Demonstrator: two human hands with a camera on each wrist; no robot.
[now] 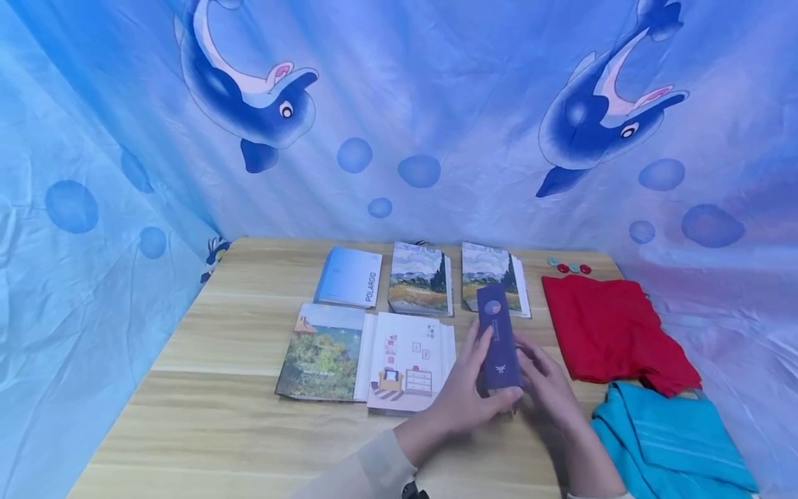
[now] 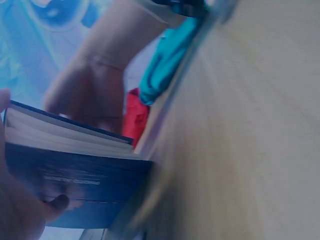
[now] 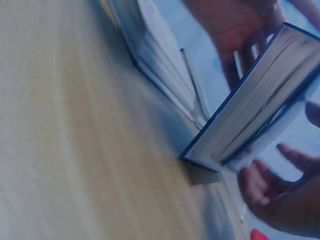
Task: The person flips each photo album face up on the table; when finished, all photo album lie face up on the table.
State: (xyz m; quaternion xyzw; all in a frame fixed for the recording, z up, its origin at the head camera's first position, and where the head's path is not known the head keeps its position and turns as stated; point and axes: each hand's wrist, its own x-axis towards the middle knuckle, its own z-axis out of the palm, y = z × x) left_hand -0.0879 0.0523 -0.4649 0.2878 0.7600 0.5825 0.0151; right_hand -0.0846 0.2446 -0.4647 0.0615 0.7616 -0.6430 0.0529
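A thick dark blue photo album stands on its long edge, spine up, with pale pages between its covers. My left hand grips it from the left, fingers along one cover and thumb at the near end of the spine. In the left wrist view, the thumb of that left hand lies against the blue spine. On the other side, my right hand is close by the right cover with loosely bent, spread fingers. The right wrist view has the right hand beside the album's lower part.
Left of the hands lie a landscape-covered album and a white illustrated album. Behind are a blue Polaroid album and two painted-cover albums. A red cloth, a teal cloth and several small discs are at right.
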